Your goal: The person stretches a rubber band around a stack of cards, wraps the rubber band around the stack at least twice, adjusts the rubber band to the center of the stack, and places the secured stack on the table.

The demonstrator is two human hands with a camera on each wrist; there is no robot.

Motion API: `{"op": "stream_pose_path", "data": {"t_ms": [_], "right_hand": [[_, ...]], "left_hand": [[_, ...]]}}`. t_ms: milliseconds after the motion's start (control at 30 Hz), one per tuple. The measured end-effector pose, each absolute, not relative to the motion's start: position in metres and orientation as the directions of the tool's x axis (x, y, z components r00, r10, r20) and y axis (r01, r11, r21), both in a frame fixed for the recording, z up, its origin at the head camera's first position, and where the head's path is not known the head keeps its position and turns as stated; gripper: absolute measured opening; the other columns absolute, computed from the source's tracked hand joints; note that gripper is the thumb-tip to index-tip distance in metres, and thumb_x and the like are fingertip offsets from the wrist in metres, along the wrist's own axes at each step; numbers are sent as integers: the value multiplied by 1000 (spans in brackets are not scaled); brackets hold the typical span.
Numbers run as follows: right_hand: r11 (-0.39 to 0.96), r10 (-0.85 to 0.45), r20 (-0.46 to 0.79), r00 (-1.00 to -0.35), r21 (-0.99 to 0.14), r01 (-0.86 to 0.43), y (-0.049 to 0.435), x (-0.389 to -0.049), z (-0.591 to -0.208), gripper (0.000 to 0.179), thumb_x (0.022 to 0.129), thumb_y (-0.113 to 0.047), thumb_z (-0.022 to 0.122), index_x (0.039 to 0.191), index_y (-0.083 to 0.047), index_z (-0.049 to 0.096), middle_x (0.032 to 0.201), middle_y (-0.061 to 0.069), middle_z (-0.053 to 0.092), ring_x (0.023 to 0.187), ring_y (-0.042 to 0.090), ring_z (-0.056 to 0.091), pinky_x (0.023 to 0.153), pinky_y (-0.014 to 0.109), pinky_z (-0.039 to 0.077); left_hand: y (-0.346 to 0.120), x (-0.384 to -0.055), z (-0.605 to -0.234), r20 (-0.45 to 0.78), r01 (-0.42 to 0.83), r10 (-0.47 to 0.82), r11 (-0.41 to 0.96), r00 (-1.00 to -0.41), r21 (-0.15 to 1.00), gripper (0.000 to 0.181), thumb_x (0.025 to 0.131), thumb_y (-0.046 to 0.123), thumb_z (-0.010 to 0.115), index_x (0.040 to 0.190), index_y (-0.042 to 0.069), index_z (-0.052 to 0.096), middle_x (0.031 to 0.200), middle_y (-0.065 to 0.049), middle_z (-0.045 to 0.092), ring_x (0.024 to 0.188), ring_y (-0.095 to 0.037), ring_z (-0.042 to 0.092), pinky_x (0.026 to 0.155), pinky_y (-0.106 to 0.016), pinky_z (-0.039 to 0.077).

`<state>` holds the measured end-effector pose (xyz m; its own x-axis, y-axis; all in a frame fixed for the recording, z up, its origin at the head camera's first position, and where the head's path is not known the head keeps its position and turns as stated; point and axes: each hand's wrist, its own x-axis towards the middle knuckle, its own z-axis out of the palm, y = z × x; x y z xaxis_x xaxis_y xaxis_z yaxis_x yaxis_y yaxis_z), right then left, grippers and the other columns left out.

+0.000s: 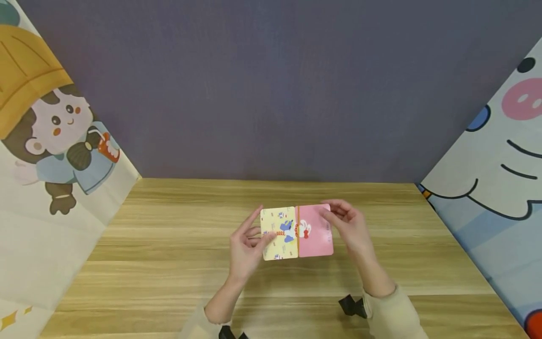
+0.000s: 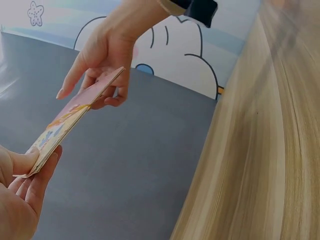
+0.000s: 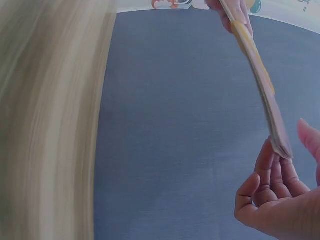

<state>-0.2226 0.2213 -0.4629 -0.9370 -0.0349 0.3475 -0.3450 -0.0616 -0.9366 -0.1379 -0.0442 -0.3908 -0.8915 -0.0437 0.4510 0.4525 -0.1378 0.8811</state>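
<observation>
A thin booklet (image 1: 315,240), pale yellow on its left half and pink on its right, is held up over the table. An orange band (image 1: 298,242) runs around its middle, beside printed blue and white animal figures. My left hand (image 1: 245,247) pinches the yellow end, thumb (image 2: 25,161) on top and fingers underneath. At the pink end, my right hand (image 1: 351,230) touches the underside with its fingertips (image 3: 280,165). In the right wrist view its thumb (image 3: 309,137) stands apart from the surface. Seen edge-on, the booklet (image 2: 82,107) shows several layers.
The wood-grain table (image 1: 169,263) lies below both hands. A grey panel (image 1: 271,94) rises behind it. Cartoon-printed panels stand at the left (image 1: 25,235) and right (image 1: 474,207). Black straps (image 1: 352,306) sit at the wrists, near the pale sleeves (image 1: 394,313).
</observation>
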Motion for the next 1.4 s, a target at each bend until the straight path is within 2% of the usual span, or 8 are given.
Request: {"op": "stream_pose_path", "data": {"t_ms": [167,300,433,700,933,1067,1233,1400], "right_hand": [[79,-47,311,-949,-946,-314,181,-176,-367,26,80,-12,67,102,0,61,94,8,62,82,17,58,67,20,52],[144,-60,261,-963,-953,-267,171,-169,-343,21,80,-9,65,99,2,62,88,1,63,79,13,58,63,19,51],[196,-97,245,-965,-945,-260,169,-175,-340,25,79,-11,67,97,6,61,86,1,64,75,13,58,61,20,51],[276,-218,192,-957,-928,-249,167,-183,-339,26,76,-16,70,93,3,64,87,5,65,80,17,60,72,26,52],[232,-271,121,-955,-954,-187,166,-184,-338,25,76,-10,70,92,6,63,87,11,66,80,19,63,76,29,53],[205,-277,94,-956,-967,-154,166,-185,-339,27,74,-7,71,93,9,62,88,13,66,79,20,64,75,30,54],[243,-275,81,-958,-958,-151,166,-187,-342,26,72,-8,72,92,8,64,87,14,66,77,20,64,72,30,55],[294,-268,62,-962,-945,-143,166,-188,-344,23,71,-10,73,90,3,67,83,11,67,68,18,61,60,24,53]], "left_hand": [[-43,-142,-403,458,459,-45,-140,-888,877,60,71,-8,68,126,-3,45,83,-25,63,56,-20,63,48,-30,55],[-43,-143,-406,479,480,-40,-134,-877,867,60,72,-5,69,126,-2,45,82,-24,64,54,-19,62,42,-27,53],[-42,-141,-404,473,472,-27,-140,-881,870,60,72,-6,68,127,-3,44,81,-25,64,52,-23,62,37,-26,51],[-41,-133,-385,397,394,-7,-155,-918,906,59,71,-15,64,126,-9,42,84,-29,62,59,-32,63,50,-33,56],[-40,-132,-384,387,383,-1,-148,-922,912,58,72,-13,64,126,-7,43,84,-28,62,60,-31,63,49,-32,55],[-39,-133,-384,372,367,4,-155,-928,917,58,72,-13,64,126,-7,43,85,-28,62,61,-32,63,50,-33,56],[-39,-133,-385,359,351,18,-171,-933,921,58,72,-14,63,126,-8,43,87,-28,62,62,-32,63,52,-34,56],[-39,-133,-387,401,392,37,-147,-915,908,57,72,-14,63,125,-10,42,85,-28,62,57,-33,62,46,-33,55]]}}
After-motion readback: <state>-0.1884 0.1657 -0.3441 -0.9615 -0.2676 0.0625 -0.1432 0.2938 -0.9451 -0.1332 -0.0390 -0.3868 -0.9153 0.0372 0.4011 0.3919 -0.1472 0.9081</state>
